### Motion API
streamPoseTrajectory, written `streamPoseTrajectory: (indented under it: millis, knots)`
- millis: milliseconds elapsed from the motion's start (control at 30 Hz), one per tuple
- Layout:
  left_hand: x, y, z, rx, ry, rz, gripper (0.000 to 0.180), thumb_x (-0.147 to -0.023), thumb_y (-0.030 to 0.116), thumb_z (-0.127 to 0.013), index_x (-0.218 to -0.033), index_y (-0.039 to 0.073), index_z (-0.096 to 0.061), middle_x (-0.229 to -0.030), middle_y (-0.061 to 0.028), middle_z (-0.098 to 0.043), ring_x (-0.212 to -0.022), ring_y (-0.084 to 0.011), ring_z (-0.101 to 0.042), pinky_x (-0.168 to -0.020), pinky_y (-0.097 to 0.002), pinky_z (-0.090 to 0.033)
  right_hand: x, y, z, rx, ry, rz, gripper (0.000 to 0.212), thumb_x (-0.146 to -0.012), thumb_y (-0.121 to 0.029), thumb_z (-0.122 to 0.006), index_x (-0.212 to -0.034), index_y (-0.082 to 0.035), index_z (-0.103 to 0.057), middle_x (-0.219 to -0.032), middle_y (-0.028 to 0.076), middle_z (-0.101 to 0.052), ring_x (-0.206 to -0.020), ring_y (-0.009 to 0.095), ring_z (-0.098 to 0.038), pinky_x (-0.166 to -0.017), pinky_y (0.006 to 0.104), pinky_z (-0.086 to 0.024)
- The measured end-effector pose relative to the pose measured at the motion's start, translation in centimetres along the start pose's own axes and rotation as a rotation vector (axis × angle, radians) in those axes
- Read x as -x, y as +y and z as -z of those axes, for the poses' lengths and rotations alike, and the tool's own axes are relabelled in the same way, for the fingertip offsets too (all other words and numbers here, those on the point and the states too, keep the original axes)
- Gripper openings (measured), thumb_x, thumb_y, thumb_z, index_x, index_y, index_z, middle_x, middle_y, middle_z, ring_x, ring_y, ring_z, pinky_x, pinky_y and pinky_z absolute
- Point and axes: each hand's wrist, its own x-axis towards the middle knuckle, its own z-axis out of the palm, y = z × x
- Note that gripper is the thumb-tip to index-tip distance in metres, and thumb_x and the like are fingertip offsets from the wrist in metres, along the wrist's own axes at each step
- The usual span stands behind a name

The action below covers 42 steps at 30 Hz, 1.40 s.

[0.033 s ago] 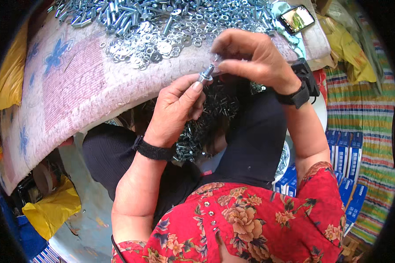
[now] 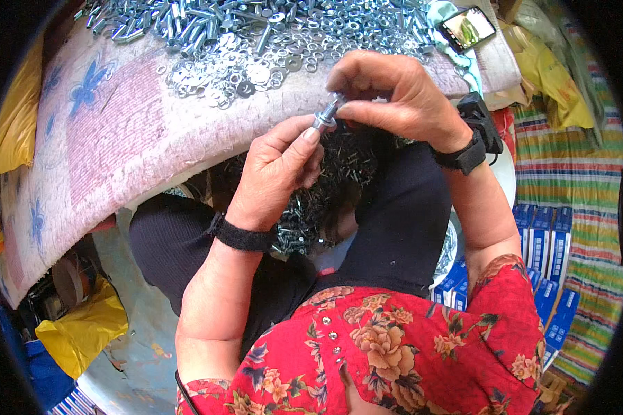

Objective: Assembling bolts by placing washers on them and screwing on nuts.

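My left hand (image 2: 278, 164) pinches a silvery expansion bolt (image 2: 323, 122) between thumb and fingers, its threaded end tilted up and away to the right. A washer sits around the bolt above the sleeve. My right hand (image 2: 391, 97) curls over that threaded end, thumb and fingertips close to it. Between those fingertips is a small shiny piece, too small and blurred to name. Beyond both hands, on the cloth-covered table (image 2: 124, 138), lie a spread of loose flat washers (image 2: 221, 72) and a large heap of metal bolts, sleeves and nuts (image 2: 208, 21).
A phone (image 2: 468, 30) rests on a pale green cloth at the table's far right. Below the table edge, between my knees, is a pile of small metal hardware (image 2: 294, 221). Blue boxes (image 2: 550, 249) stand at right; a yellow bag (image 2: 83, 325) is at lower left.
My right hand has moved slightly left and down, bringing its fingertips onto the tip of the expansion bolt. My left hand has stayed in place.
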Motion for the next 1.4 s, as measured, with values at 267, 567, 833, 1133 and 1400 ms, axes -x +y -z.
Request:
streamPoseTrajectory:
  millis: [267, 567, 833, 1133, 1400]
  knots:
    - [0.7, 0.3, -0.1, -0.053, -0.028, -0.025, 0.023, -0.089, 0.019, -0.051, -0.104, 0.003, -0.057, -0.062, 0.0039, -0.044, -0.050, -0.0043, -0.036, -0.044, -0.0183, -0.028, 0.6, -0.5, -0.3, 0.240, -0.045, 0.089, 0.021, -0.073, -0.006, -0.066, -0.087, 0.000, -0.052, -0.069, 0.003, -0.048, -0.061, 0.011, -0.047, -0.055, 0.0240, -0.037]
    - [1.2, 0.5, 0.2, -0.197, -0.029, -0.130, 0.023, -0.089, 0.017, -0.053, -0.106, 0.003, -0.058, -0.063, 0.0065, -0.045, -0.051, -0.0009, -0.037, -0.043, -0.0169, -0.028, 1.2, -2.4, -1.2, 0.555, 0.024, 0.251, 0.023, -0.072, -0.008, -0.064, -0.086, -0.001, -0.047, -0.073, 0.013, -0.048, -0.064, 0.029, -0.049, -0.056, 0.0341, -0.040]
    - [1.8, 1.3, 1.2, 0.163, -0.316, 0.162, 0.023, -0.089, 0.022, -0.052, -0.101, 0.003, -0.058, -0.062, 0.0065, -0.038, -0.051, -0.0019, -0.031, -0.043, -0.0172, -0.023, 1.8, -3.8, -1.1, 0.371, -0.098, 0.263, 0.026, -0.067, 0.003, -0.063, -0.090, -0.002, -0.051, -0.083, 0.012, -0.053, -0.071, 0.029, -0.054, -0.061, 0.0324, -0.043]
    - [2.1, 1.9, 1.2, 0.222, -0.369, 0.227, 0.027, -0.089, 0.023, -0.052, -0.099, -0.001, -0.058, -0.062, 0.0066, -0.038, -0.051, -0.0014, -0.030, -0.042, -0.0160, -0.022, 2.1, -3.2, -1.6, 0.345, -0.018, 0.466, 0.023, -0.071, -0.008, -0.065, -0.091, -0.003, -0.053, -0.081, 0.012, -0.056, -0.072, 0.028, -0.058, -0.060, 0.0346, -0.046]
    - [2.6, 3.1, 0.5, -0.274, -0.203, 0.061, 0.020, -0.090, 0.017, -0.048, -0.099, 0.002, -0.057, -0.059, 0.0063, -0.041, -0.048, -0.0012, -0.034, -0.043, -0.0176, -0.026, 3.1, -1.7, -3.6, 0.472, 0.219, 0.177, 0.024, -0.079, -0.021, -0.061, -0.066, -0.005, -0.050, -0.055, 0.011, -0.047, -0.046, 0.027, -0.048, -0.043, 0.0337, -0.035]
